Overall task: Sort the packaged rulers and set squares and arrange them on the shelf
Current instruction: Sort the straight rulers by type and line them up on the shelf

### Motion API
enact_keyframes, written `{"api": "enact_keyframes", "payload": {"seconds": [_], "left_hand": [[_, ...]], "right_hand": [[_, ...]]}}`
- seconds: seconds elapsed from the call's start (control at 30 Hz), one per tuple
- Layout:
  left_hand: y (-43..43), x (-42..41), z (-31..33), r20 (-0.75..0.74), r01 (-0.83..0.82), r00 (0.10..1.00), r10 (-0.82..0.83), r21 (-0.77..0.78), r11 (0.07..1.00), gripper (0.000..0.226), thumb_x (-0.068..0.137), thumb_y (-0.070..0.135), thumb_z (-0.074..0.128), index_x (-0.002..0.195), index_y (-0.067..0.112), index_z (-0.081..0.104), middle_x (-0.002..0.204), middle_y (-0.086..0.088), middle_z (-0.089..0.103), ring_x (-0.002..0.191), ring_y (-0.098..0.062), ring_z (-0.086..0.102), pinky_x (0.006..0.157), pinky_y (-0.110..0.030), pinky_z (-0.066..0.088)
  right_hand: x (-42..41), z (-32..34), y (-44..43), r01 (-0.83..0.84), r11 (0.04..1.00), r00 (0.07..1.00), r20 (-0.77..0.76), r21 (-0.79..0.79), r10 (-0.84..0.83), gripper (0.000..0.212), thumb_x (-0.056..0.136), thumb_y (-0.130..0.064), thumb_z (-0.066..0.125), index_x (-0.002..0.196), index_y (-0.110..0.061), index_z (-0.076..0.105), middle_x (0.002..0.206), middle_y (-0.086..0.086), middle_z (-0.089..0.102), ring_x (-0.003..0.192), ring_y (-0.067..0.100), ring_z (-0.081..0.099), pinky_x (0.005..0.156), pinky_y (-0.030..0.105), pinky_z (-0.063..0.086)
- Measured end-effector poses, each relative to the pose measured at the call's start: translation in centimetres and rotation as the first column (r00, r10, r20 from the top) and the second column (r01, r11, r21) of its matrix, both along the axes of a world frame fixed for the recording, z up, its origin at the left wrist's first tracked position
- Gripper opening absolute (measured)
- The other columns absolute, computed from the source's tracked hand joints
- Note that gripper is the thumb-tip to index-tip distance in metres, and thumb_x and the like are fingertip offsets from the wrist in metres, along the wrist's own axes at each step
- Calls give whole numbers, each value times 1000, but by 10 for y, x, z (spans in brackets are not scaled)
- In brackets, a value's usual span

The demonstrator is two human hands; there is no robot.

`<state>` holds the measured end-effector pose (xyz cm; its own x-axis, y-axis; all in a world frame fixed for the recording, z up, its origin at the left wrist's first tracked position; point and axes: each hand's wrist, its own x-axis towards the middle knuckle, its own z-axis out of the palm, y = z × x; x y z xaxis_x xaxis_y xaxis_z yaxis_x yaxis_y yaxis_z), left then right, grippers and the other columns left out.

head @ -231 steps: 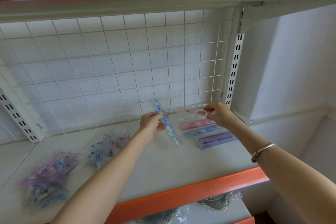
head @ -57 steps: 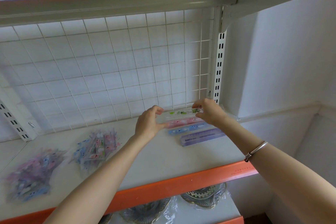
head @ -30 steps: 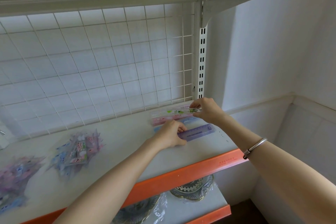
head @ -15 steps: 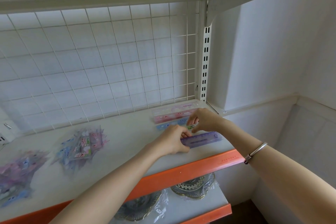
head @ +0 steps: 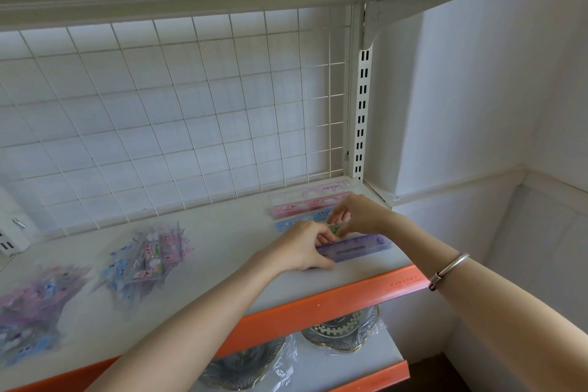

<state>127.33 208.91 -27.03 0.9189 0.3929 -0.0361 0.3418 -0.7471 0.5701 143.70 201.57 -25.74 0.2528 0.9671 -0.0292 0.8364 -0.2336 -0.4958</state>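
Purple ruler [head: 356, 247] lying left-right, left hand [head: 302, 245] gripping end

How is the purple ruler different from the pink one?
The purple ruler lies nearest the front of the shelf; the pink ruler lies further back, near the wire grid. The left hand grips the purple ruler's end, not the pink ruler. Both lie flat and parallel.

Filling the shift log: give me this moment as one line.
step: placing | right hand pinches green ruler | left hand grips purple ruler end | slot: between blue ruler and purple ruler
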Motion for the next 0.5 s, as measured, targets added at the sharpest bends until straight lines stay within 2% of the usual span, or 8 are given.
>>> {"api": "enact_keyframes", "payload": {"seconds": [0.07, 0.13, 0.2, 0.27, 0.4, 0.5], "left_hand": [[4, 1, 2, 29, -38, 999, 39, -42, 998, 44, 73, 32, 81, 111, 14, 66, 92, 9, 59, 84, -5, 56, 78, -17, 47], [11, 3, 7, 121, -102, 987, 108, -57, 993, 36, 78, 33, 77, 106, 12, 68, 90, 7, 63, 81, -6, 58, 78, -17, 47], [24, 4, 13, 212, -180, 962, 173, 17, 983, 25, 85, 26, 70, 107, 12, 69, 97, 2, 66, 87, -11, 61, 82, -21, 48], [40, 3, 19, 261, -262, 938, 230, 96, 960, 24, 90, 20, 63, 112, 12, 68, 110, -2, 66, 99, -18, 61, 89, -27, 47], [72, 4, 20, 235, -373, 914, 331, 165, 913, 31, 96, 13, 50, 125, 9, 60, 128, -8, 59, 118, -22, 54, 99, -30, 40], [91, 4, 17, 156, -389, 919, 362, 211, 897, 35, 99, 10, 41, 130, 9, 57, 134, -9, 56, 124, -25, 50, 103, -33, 40]], "right_hand": [[0, 0, 0, 16, 999, 1000, 20, 42, -17, 23, 78, -12, 74, 101, -11, 72, 99, 1, 69, 85, 7, 55, 69, 9, 40], [2, 0, 2, 56, 992, 998, 23, 109, -59, 19, 82, -11, 69, 100, -11, 72, 102, 3, 69, 86, 8, 55, 75, 14, 40], [6, 2, 6, 107, 978, 993, 29, 177, -114, 16, 86, -10, 65, 101, -11, 71, 103, 4, 69, 86, 8, 54, 75, 16, 40], [11, 4, 12, 154, 963, 986, 27, 223, -164, 17, 89, -10, 61, 103, -10, 70, 104, 5, 68, 85, 9, 54, 76, 17, 41], [20, 9, 24, 197, 955, 975, 55, 222, -214, 22, 93, -9, 52, 111, -9, 66, 109, 6, 66, 89, 12, 55, 80, 18, 41], [27, 11, 33, 247, 958, 962, 82, 143, -261, 28, 96, -11, 46, 119, -8, 62, 120, 9, 63, 107, 22, 57, 90, 26, 44]]}}
